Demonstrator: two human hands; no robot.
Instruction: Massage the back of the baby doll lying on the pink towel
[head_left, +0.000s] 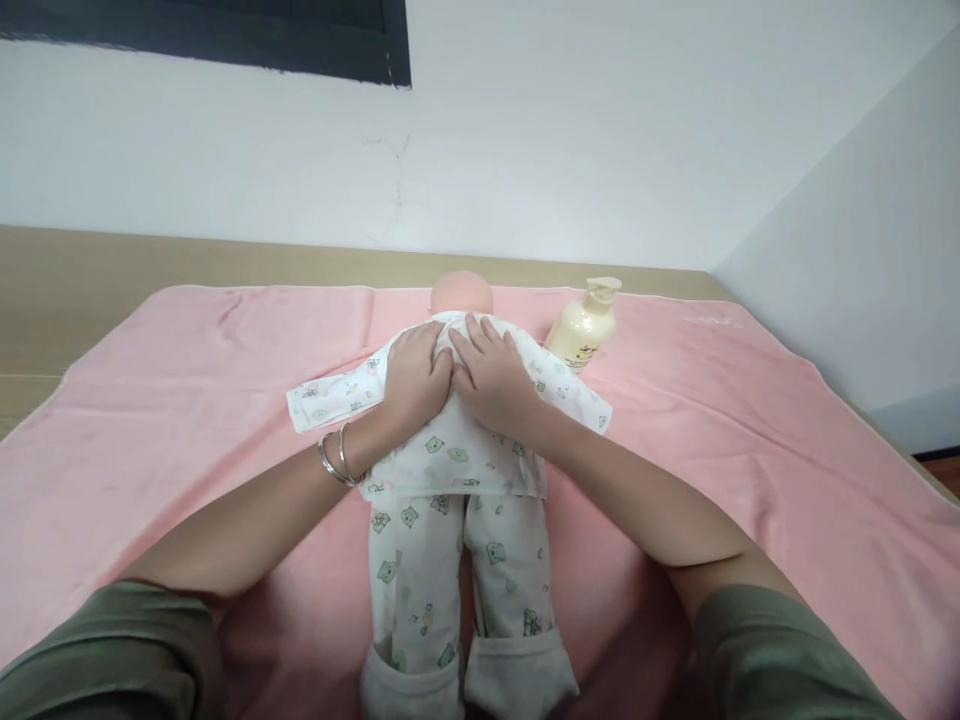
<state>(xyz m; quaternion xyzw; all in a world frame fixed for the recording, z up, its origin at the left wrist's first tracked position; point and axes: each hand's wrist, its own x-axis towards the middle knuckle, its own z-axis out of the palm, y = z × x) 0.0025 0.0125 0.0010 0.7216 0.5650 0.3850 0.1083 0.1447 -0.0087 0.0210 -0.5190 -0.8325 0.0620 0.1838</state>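
Note:
A baby doll (461, 292) lies on a pink blanket, its head at the far end and its legs toward me. It wears a white printed top (450, 465) and matching trousers (416, 560) with turned-up cuffs. My left hand (415, 370) rests flat on the left of the doll's upper torso, two silver bangles at the wrist. Beside it my right hand (491, 375) lies on the right of the torso, fingers spread. The thumbs nearly meet in the middle. Neither hand grips anything. The doll's hands and feet are hidden by the clothes.
A cream pump bottle (583, 325) stands tilted on the pink blanket (690, 420), right of the doll's shoulder. The blanket covers a wooden surface (45, 290) whose bare edge shows at the back and left. White walls rise behind and to the right.

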